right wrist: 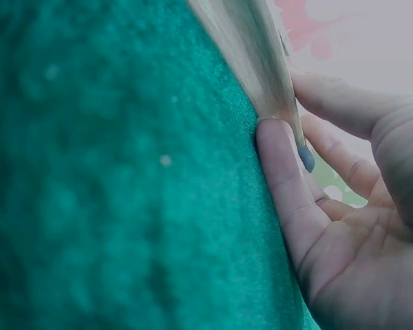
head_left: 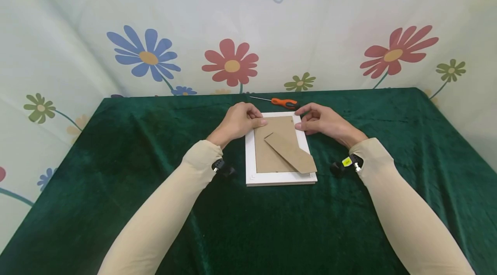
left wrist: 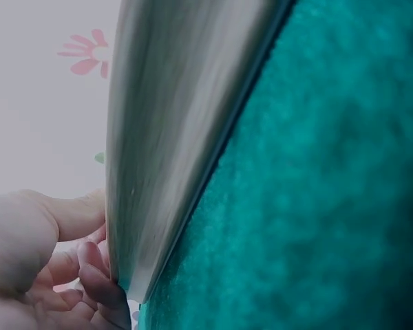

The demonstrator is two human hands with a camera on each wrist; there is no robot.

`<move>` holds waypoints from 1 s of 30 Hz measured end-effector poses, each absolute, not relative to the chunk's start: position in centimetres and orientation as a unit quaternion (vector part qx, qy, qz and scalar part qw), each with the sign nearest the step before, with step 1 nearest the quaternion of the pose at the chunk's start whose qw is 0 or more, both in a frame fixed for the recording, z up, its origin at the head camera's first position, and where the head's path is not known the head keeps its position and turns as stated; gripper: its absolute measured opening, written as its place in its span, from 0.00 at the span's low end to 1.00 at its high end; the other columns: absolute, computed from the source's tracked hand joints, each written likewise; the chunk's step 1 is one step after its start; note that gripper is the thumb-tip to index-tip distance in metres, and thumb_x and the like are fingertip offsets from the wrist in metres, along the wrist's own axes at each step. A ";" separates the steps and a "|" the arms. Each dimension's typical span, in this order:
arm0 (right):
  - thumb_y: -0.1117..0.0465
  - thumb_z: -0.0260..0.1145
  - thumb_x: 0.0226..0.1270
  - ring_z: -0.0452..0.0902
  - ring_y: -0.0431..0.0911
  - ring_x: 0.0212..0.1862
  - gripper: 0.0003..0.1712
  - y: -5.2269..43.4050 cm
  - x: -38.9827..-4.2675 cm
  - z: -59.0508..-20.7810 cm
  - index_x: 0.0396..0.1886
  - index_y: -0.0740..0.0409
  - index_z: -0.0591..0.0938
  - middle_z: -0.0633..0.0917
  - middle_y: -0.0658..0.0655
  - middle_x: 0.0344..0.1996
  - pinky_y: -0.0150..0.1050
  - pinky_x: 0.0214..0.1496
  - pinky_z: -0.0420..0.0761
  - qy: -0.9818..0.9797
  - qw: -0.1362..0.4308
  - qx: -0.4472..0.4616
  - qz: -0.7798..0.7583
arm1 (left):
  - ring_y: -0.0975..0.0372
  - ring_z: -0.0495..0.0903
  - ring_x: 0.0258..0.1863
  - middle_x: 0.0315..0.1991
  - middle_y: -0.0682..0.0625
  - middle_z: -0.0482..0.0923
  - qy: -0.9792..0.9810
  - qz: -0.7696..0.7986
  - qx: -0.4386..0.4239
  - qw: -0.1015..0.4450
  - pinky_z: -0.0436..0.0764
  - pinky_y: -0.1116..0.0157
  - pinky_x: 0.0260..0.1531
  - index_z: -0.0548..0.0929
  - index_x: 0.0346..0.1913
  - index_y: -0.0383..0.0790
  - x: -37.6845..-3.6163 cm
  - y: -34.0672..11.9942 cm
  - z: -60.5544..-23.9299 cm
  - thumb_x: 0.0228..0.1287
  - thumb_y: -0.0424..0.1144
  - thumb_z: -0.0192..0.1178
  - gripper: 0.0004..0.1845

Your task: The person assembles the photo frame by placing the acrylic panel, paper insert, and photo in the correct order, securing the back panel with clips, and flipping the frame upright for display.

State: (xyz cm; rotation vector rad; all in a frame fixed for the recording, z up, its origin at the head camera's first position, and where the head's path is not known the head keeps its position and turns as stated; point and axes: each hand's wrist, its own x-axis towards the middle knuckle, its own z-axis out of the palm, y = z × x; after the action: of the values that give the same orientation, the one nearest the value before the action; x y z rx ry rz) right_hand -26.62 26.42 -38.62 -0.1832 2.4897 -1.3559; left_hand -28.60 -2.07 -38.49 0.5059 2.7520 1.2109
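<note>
A white picture frame [head_left: 250,154] lies face down, its brown backing board [head_left: 265,152] and slanted easel stand [head_left: 293,154] uppermost. At its far left corner my left hand [head_left: 237,122] grips the frame, thumb on the backing and fingers at the far edge. My right hand [head_left: 326,122] holds the far right corner between thumb and fingers. The left wrist view shows the frame's side wall [left wrist: 168,130] close up, with thumb and curled fingers at its end. In the right wrist view, one finger lies low against the side wall [right wrist: 261,62], beside the cloth.
Just beyond the frame, a screwdriver [head_left: 284,103] with an orange and dark handle lies with its shaft toward the left. Dark green cloth [head_left: 155,206] covers the table. Behind the table's far edge hangs a white curtain [head_left: 326,16] printed with flowers.
</note>
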 end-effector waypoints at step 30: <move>0.46 0.76 0.71 0.82 0.56 0.55 0.38 26.4 -26.6 -38.7 0.73 0.55 0.73 0.81 0.64 0.55 0.50 0.65 0.82 0.869 0.151 -0.058 -0.468 | 0.53 0.77 0.41 0.44 0.43 0.79 0.899 0.398 0.174 0.056 0.82 0.61 0.41 0.86 0.51 0.34 -28.7 -2.0 -38.5 0.72 0.42 0.71 0.14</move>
State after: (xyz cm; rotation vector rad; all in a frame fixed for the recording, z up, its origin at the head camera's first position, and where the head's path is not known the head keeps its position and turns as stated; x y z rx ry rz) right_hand -26.65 26.41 -38.65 -0.1676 2.4948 -1.3423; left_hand -28.66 -2.04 -38.50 0.5269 2.7290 1.2075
